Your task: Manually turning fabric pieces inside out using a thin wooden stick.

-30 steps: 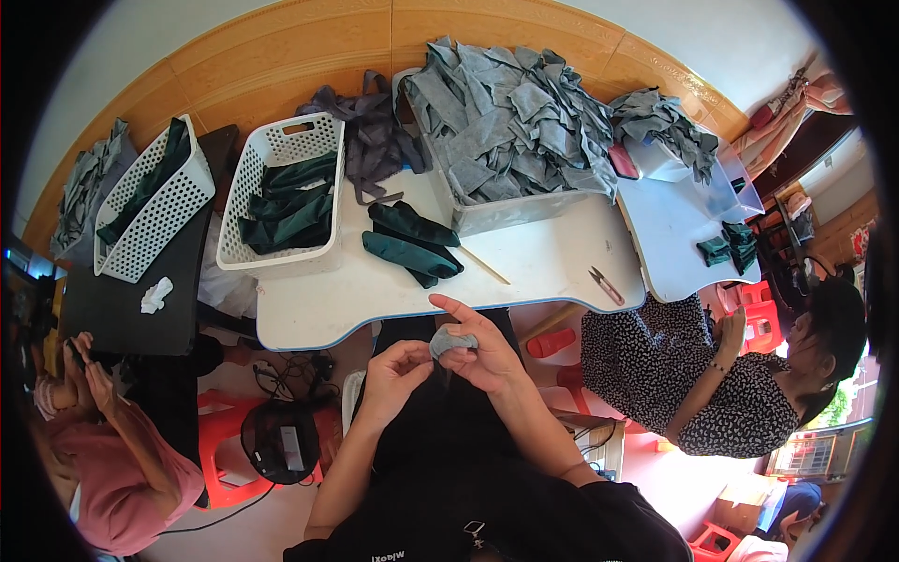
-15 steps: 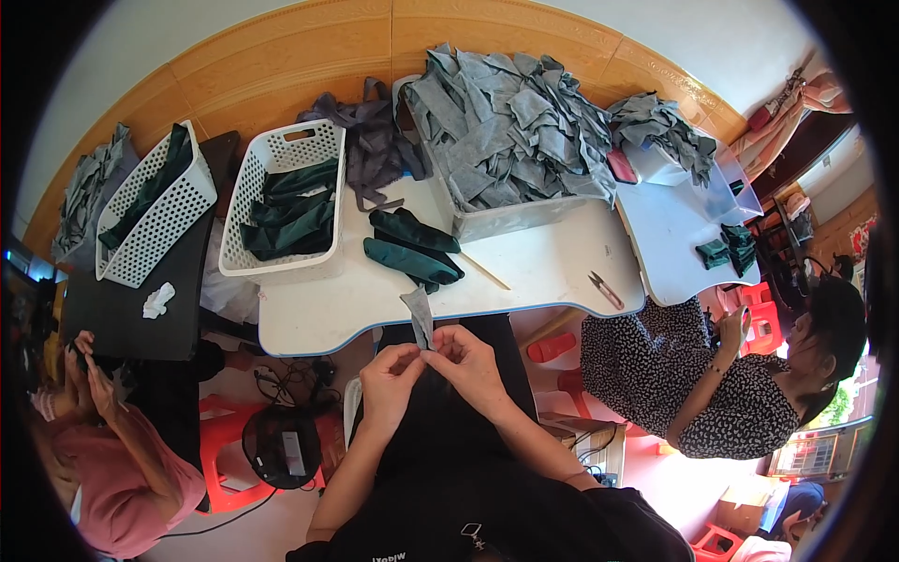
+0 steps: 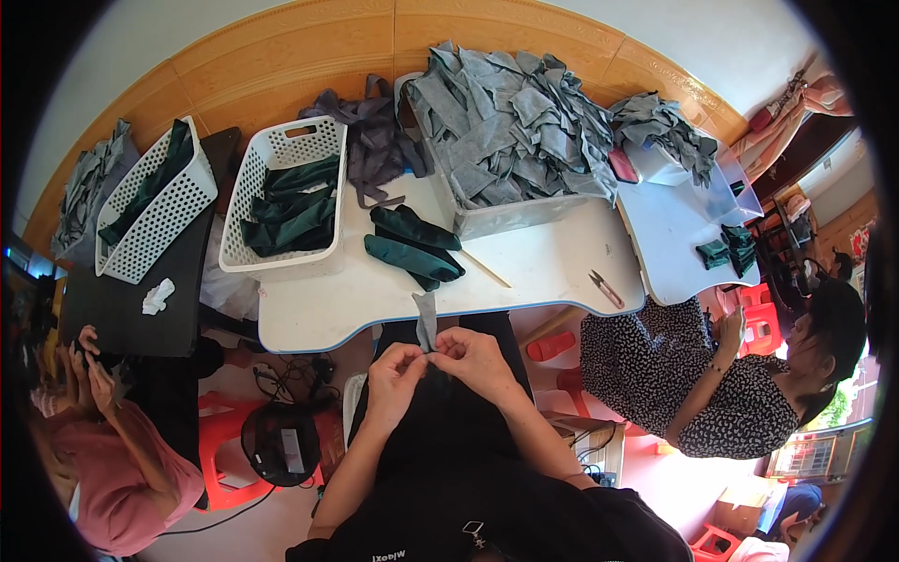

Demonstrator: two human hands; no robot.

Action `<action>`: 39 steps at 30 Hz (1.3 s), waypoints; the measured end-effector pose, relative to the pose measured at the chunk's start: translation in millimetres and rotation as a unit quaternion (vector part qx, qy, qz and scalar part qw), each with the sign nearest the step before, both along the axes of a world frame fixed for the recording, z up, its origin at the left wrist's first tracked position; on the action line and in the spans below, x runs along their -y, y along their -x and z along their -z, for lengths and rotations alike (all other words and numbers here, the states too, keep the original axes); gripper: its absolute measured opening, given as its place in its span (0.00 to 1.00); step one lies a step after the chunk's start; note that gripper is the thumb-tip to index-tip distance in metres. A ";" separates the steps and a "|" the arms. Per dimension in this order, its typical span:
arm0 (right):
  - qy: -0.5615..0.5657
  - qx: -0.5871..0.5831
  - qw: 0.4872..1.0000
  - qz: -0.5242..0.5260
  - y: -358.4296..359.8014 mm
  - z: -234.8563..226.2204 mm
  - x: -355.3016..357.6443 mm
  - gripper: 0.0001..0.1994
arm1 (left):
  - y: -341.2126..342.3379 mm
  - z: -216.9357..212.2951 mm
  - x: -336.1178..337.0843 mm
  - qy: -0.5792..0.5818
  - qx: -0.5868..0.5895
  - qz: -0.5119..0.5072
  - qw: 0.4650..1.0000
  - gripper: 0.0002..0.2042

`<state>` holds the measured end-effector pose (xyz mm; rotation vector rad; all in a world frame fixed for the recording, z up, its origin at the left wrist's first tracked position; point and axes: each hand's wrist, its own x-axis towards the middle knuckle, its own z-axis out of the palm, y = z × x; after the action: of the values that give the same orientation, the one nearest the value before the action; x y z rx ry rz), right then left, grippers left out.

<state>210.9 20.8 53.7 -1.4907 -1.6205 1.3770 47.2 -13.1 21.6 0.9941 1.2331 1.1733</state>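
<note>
A grey fabric strip [image 3: 426,321] hangs between my hands over my lap, in front of the table's near edge. My left hand [image 3: 397,373] pinches its near end from one side, thumb against fingertips. From the other side my right hand [image 3: 468,360] pinches the same end, so the fingertips of both hands almost meet. The strip's far end sticks up toward the table. Just beyond it on the white table [image 3: 552,272] lie several dark green velvety fabric tubes [image 3: 412,248] and a thin wooden stick [image 3: 486,269].
Thread snips [image 3: 607,289] lie at the table's right. A bin heaped with grey fabric pieces [image 3: 515,122] and a white basket [image 3: 242,201] of green pieces stand behind. People sit at both sides, a person in pink [image 3: 140,487] and one in a patterned dress [image 3: 712,393].
Both hands have shifted slightly to the right with the grey strip, which now stands a little straighter. The things on the table have stayed put.
</note>
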 end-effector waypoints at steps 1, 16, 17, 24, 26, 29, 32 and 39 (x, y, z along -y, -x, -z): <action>-0.009 0.017 1.000 -0.015 -2.2 0.2 -1.3 0.14 | 0.6 1.9 1.1 0.018 0.026 0.007 0.999 0.02; -0.116 -0.068 0.990 0.034 17.6 36.1 8.8 0.09 | 9.8 9.1 -2.3 0.190 0.353 -0.032 0.916 0.07; -0.107 -0.071 0.991 0.024 18.1 35.7 9.3 0.09 | 9.9 8.4 -3.7 0.195 0.348 -0.031 0.916 0.08; -0.193 -0.006 0.979 0.062 25.9 36.6 14.2 0.08 | -3.8 8.1 -4.0 0.183 0.334 -0.033 0.924 0.07; -0.175 -0.004 0.982 0.074 26.8 39.8 14.7 0.09 | -8.0 10.0 -1.1 0.184 0.323 -0.035 0.928 0.07; -0.236 0.018 0.968 0.078 27.1 46.1 10.4 0.12 | -13.0 13.6 3.6 0.195 0.308 -0.045 0.930 0.05; -0.207 -0.010 0.974 0.097 26.4 46.9 7.7 0.16 | -11.4 14.5 9.5 0.254 0.238 -0.036 0.937 0.06; -0.198 -0.091 0.974 0.059 27.8 40.1 11.4 0.09 | 4.5 16.1 -4.4 0.200 0.373 -0.028 0.906 0.11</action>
<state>183.1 9.3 13.6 -1.1693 -1.5511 1.0178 42.7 -8.7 5.5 0.1533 0.8210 1.1244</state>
